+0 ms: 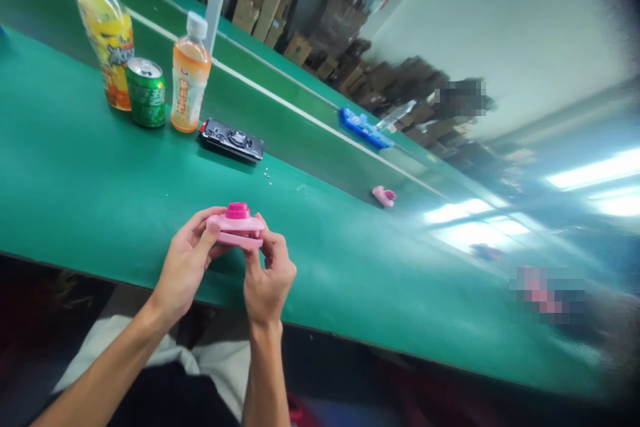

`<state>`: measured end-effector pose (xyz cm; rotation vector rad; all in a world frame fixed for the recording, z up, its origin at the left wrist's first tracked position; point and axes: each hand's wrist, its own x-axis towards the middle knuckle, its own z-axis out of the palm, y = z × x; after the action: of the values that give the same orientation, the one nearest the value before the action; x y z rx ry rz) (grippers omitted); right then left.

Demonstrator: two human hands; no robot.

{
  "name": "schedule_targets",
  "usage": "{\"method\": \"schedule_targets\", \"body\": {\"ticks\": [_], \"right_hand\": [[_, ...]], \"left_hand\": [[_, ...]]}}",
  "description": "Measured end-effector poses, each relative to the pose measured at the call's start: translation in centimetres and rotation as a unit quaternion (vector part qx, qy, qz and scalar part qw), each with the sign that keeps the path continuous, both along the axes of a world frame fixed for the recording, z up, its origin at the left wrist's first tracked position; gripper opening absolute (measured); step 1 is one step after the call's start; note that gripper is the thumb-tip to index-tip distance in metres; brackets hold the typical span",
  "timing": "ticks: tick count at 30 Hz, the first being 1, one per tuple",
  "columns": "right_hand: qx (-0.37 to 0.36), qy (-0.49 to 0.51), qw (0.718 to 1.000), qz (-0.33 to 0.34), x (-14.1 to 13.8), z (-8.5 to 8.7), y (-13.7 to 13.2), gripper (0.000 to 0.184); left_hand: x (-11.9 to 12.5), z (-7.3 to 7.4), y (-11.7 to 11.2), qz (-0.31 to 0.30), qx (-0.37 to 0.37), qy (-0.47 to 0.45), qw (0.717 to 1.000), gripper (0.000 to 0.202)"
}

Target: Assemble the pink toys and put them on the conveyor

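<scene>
A small pink toy camera (236,225) with a darker pink round lens on top is held just above the near edge of the green table (75,173). My left hand (187,260) grips its left end, thumb on top. My right hand (267,273) pinches its right end with fingers curled round it. Both hands are closed on the toy.
At the back left stand a yellow-capped juice bottle (107,30), a green can (146,92) and an orange drink bottle (189,77). A black device (231,139) lies beside them. Farther right lie a pink part (384,196) and a blue tray (366,128). Cardboard boxes are stacked behind.
</scene>
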<state>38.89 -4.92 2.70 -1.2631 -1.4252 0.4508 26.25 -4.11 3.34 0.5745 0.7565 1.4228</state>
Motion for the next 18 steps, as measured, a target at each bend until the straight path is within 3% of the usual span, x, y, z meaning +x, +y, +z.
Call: {"method": "schedule_targets", "body": {"ticks": [5,10,14,18], "right_hand": [[-0.035,0.093,0.994,0.044,-0.5,2.0,0.2,0.044],[-0.088,0.151,0.98,0.093,-0.2,3.3,0.6,0.029],[-0.157,0.183,0.959,0.147,0.5,3.4,0.1,0.028],[-0.162,0.079,0.964,0.196,2.4,3.3,-1.6,0.034]], "left_hand": [[-0.5,0.9,0.6,-0.01,-0.004,-0.04,0.999,0.031],[-1.1,0.5,0.8,-0.01,0.013,-0.027,1.0,0.035],[-1.7,-0.1,0.3,-0.006,0.046,0.066,0.997,0.039],[-4.3,-1.0,-0.5,-0.05,0.12,0.22,0.967,0.045]]}}
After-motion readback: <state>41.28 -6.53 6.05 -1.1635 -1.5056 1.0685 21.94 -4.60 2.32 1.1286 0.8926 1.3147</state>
